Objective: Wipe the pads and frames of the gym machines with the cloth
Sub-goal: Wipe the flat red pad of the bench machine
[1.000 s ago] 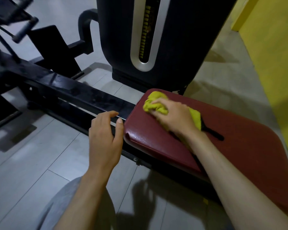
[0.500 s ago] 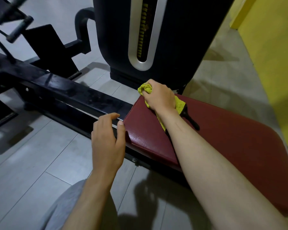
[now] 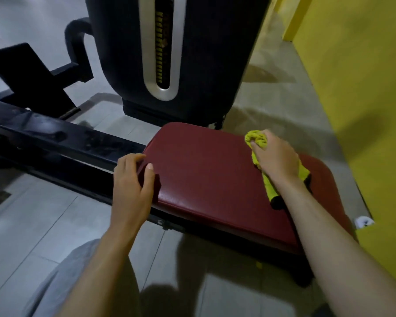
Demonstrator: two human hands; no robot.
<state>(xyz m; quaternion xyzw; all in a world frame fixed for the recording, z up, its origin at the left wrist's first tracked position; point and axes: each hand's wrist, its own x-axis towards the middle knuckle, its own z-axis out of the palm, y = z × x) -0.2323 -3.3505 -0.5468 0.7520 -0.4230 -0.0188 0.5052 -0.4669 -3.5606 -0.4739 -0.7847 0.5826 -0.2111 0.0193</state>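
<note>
A dark red seat pad [image 3: 206, 175] lies low on a black machine frame [image 3: 55, 143]. My right hand [image 3: 276, 156] grips a bunched yellow cloth [image 3: 256, 138] and presses it on the pad's far right part; a strip of the cloth trails under my wrist. My left hand [image 3: 133, 181] holds the pad's near left corner, thumb on top and fingers curled over the edge.
The black weight-stack housing [image 3: 181, 53] with a silver slot stands just behind the pad. A yellow wall [image 3: 364, 99] runs close along the right. A black footplate and bent tube [image 3: 32, 72] sit at the back left. Grey tiled floor [image 3: 44, 213] spreads to the left.
My right hand has swept the cloth from the pad's far left corner across to its far right side. My left hand has shifted from the frame rail onto the pad's corner.
</note>
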